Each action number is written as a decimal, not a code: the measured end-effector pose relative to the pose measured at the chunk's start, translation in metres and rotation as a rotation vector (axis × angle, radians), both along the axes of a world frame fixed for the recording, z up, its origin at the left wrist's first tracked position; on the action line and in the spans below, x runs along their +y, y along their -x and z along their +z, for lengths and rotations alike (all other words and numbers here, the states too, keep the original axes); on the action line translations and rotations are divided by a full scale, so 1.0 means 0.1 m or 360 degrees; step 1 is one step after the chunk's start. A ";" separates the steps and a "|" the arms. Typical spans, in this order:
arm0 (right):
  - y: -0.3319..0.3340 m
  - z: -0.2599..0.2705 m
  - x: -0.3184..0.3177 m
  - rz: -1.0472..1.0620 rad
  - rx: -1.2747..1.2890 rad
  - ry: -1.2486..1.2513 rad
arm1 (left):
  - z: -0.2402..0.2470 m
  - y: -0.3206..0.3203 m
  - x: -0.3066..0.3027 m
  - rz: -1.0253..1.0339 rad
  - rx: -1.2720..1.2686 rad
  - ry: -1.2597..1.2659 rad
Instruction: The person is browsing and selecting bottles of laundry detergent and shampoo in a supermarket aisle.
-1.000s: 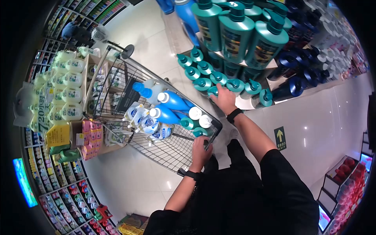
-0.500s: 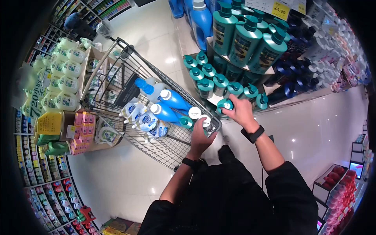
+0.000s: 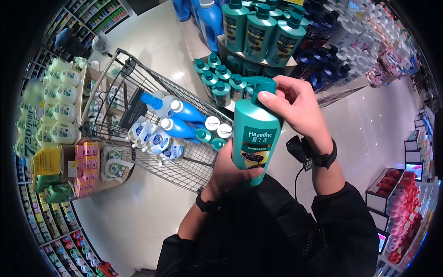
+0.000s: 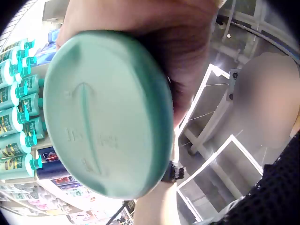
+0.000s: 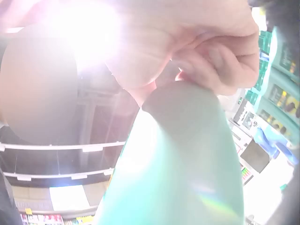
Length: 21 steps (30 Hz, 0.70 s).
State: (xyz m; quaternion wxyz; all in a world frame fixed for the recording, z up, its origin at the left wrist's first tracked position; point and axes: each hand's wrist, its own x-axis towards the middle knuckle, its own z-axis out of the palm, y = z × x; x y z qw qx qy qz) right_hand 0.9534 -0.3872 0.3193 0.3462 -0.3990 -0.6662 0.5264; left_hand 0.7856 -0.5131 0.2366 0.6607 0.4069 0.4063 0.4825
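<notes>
A green pump bottle (image 3: pixel 255 134) labelled Hazeline is held up in front of the body, tilted slightly. My left hand (image 3: pixel 226 168) grips its lower part, the thumb across the label. At the top, my right hand (image 3: pixel 295 104) pinches the pump head and neck. The bottle's oval base (image 4: pixel 108 112) fills the left wrist view, with my left hand (image 4: pixel 154 28) wrapped behind it. In the right wrist view the bottle's shoulder (image 5: pixel 187 140) is washed out by glare below my right hand (image 5: pixel 187 51).
A shopping cart (image 3: pixel 184 180) stands left of the bottle, holding blue bottles (image 3: pixel 177 128), white bottles, packs and green pump bottles. Behind are more green pump bottles (image 3: pixel 258 34) on a tiered display. Pale jugs (image 3: pixel 64 113) are stacked at the left; red goods (image 3: pixel 406 207) stand at the right.
The green bottle has risen from beside the display to in front of the body. My left hand has left the cart's bottles and gripped it low; my right hand still holds its top.
</notes>
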 end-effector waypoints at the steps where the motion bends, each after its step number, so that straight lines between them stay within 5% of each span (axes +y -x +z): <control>1: 0.04 -0.10 -0.05 0.0025 -0.0005 0.0016 | 0.04 0.04 -0.06 -0.0029 -0.0019 0.0067; 3: 0.15 -0.34 -0.12 0.0001 0.0452 0.0143 | 0.09 0.11 -0.16 0.0027 0.0017 0.0065; 11: 0.46 -0.59 -0.50 0.0351 0.0748 0.0624 | 0.16 0.26 -0.45 0.0240 0.0097 0.0082; 21: 0.61 -0.64 -0.60 0.0486 0.0712 0.0742 | 0.27 0.33 -0.68 0.0366 0.0076 0.0225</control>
